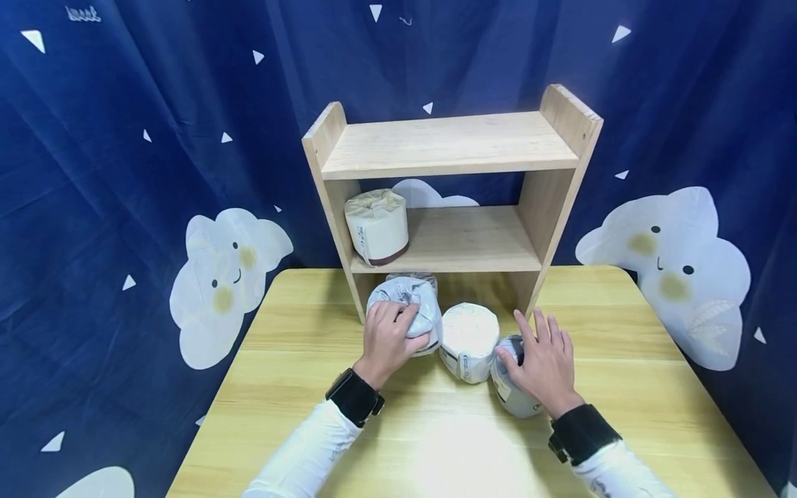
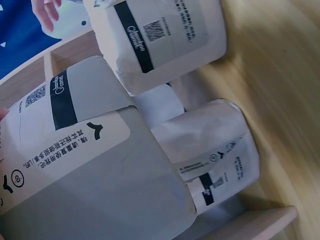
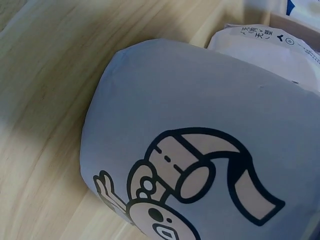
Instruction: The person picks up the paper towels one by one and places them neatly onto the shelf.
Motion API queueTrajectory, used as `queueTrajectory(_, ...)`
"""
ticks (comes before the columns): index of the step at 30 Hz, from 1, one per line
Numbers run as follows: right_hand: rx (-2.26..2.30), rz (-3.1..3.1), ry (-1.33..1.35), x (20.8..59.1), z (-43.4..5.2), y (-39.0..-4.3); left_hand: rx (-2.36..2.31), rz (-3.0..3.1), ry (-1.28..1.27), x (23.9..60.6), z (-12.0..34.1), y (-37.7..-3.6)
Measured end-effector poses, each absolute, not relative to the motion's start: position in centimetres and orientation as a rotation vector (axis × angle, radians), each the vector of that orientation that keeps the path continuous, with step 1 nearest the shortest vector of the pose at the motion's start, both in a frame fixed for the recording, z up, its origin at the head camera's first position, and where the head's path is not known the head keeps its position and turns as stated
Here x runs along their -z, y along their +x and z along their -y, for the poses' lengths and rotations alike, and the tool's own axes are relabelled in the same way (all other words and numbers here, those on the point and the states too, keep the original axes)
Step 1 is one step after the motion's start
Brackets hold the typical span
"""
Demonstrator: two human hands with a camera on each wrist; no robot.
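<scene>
Stretching below the blue curtain (image 1: 124,166), the table (image 1: 299,387) is supporting the wooden shelf (image 1: 461,149). From where I'm standing, the pale roll (image 1: 425,311) is occupying the front of the shelf's lower left opening, just beside the white roll (image 1: 470,332); whether its base is touching the table, I can't tell. The left hand (image 1: 389,339) is curling its fingers over that roll's top, gripping it. The right hand (image 1: 548,366) is spreading its fingers, thumb resting against the grey roll (image 1: 513,401) without closing round it. Keeping the pale roll low and level, clear of the middle board (image 1: 467,238), is seeming wisest to me. Its gathered end is facing up, its core axis running roughly upright.
</scene>
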State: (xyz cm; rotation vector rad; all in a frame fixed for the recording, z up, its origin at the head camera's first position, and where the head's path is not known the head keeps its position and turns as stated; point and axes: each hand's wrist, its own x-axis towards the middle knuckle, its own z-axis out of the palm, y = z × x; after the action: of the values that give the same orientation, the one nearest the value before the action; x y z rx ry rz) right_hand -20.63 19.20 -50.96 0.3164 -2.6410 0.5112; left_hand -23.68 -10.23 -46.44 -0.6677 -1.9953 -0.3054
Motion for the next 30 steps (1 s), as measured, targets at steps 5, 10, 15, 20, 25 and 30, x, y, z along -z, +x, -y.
queueTrajectory(5,-0.514,2.641,0.308,50.9,-19.3,-20.5,0.308,1.978,-0.688,45.7,9.8,-23.6)
queueTrajectory(10,-0.522,2.638,0.314,50.4,-19.3,-20.5,0.314,1.961,-0.702,44.9,9.4,-23.5)
queueTrajectory(15,-0.514,2.626,0.324,49.8,-19.3,-20.5,0.321,1.96,-0.711,44.2,9.0,-23.6)
queueTrajectory(20,-0.512,2.592,0.34,49.1,-19.2,-20.6,0.329,1.944,-0.714,43.7,8.9,-23.8)
queueTrajectory(25,-0.511,2.537,0.36,48.2,-19.2,-20.9,0.335,1.921,-0.718,43.0,8.7,-23.9)
queueTrajectory(30,-0.511,2.485,0.382,47.2,-19.4,-21.1,0.338,1.901,-0.722,42.3,8.5,-24.0)
